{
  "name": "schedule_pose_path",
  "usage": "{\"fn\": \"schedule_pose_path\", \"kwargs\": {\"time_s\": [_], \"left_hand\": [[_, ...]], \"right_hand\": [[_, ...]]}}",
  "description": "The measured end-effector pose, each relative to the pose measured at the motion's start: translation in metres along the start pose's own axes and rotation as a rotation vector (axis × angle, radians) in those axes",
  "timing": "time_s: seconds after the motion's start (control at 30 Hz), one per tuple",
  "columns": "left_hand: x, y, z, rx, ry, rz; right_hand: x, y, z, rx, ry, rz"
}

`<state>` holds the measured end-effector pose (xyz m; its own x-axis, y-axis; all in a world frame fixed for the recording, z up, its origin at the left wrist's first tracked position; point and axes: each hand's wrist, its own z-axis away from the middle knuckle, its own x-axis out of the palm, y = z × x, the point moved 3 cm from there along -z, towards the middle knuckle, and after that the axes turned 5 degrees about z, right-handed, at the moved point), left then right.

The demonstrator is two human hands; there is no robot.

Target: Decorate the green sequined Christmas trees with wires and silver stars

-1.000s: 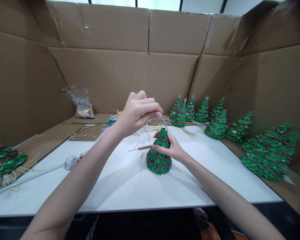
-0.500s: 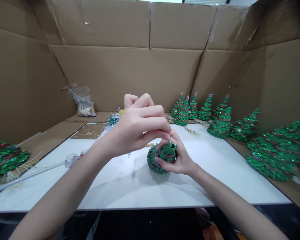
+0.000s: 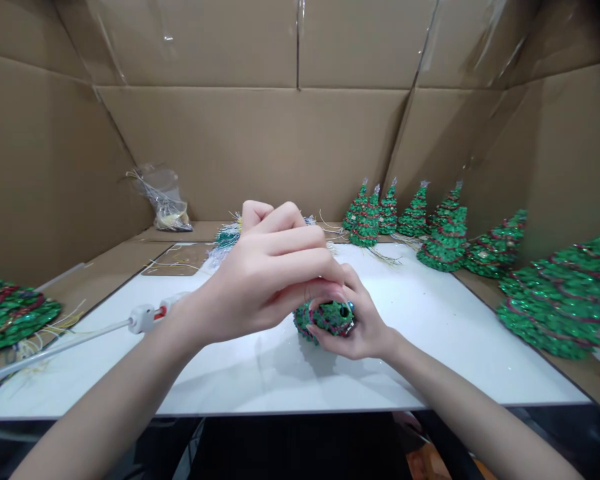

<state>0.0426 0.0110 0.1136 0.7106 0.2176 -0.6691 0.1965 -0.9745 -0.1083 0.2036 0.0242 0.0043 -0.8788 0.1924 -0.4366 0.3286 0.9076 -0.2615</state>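
Tipped lower now, the sequin tree is gripped by the right hand, steadying it for the left hand, pinched shut just above.

Craft-assembly workstation, probably workshop: cardboard screen beyond grip, sequin Christmas trees ranked right of it, bag of wires far left, white worktop beneath.

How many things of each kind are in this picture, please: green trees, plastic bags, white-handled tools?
Green trees: 9 (held tree in the right hand; 7 right-side trees; 1 left-edge tree)
Plastic bag: 1
White-handled tool: 1
Total: 11
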Motion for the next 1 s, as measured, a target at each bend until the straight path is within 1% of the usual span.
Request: {"fn": "schedule_pose_path", "kwargs": {"time_s": [0.13, 0.3, 0.43, 0.63, 1.0], "left_hand": [[0.003, 0.001, 0.003, 0.007, -0.001, -0.023], [0.005, 0.001, 0.006, 0.036, -0.060, -0.048], [0.001, 0.004, 0.007, 0.059, -0.077, -0.062], [-0.004, 0.010, 0.006, 0.046, -0.101, -0.091], [-0.010, 0.014, 0.004, 0.040, -0.207, -0.073]], "right_hand": [[0.000, 0.000, 0.000, -0.014, 0.012, 0.001], [0.000, -0.001, 0.001, -0.027, 0.017, -0.026], [0.001, 0.000, 0.001, -0.008, -0.006, -0.034], [0.001, 0.000, 0.001, -0.022, -0.004, -0.042], [0.001, -0.001, 0.001, -0.033, -0.015, -0.040]]}}
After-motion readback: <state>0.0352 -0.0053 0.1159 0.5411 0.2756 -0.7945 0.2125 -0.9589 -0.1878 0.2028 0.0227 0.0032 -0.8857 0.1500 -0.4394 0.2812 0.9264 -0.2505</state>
